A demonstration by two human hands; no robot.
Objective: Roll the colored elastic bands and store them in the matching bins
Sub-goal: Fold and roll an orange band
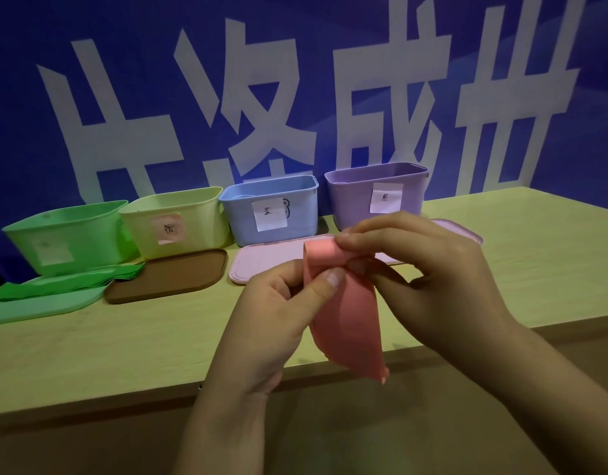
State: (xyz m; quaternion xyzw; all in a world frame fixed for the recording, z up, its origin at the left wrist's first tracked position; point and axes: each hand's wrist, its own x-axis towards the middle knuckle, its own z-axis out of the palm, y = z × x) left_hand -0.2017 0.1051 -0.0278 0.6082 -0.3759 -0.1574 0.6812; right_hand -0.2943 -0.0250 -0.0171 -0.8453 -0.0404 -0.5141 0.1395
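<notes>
A pink elastic band (347,323) hangs in front of me above the table's front edge, its top end curled into a small roll. My left hand (278,303) pinches the band just under the roll with thumb and fingers. My right hand (422,275) grips the rolled top from the right, fingers curled over it. Four bins stand in a row at the back: green (66,234), yellow with a pink label (176,221), blue (271,210) and purple (374,190). A green band (66,284) lies flat at the left.
Lids lie in front of the bins: a green lid (39,306), a brown lid (169,275) and a pink lid (268,258) partly behind my hands. The wooden table (124,347) ends at a blue wall with large white characters.
</notes>
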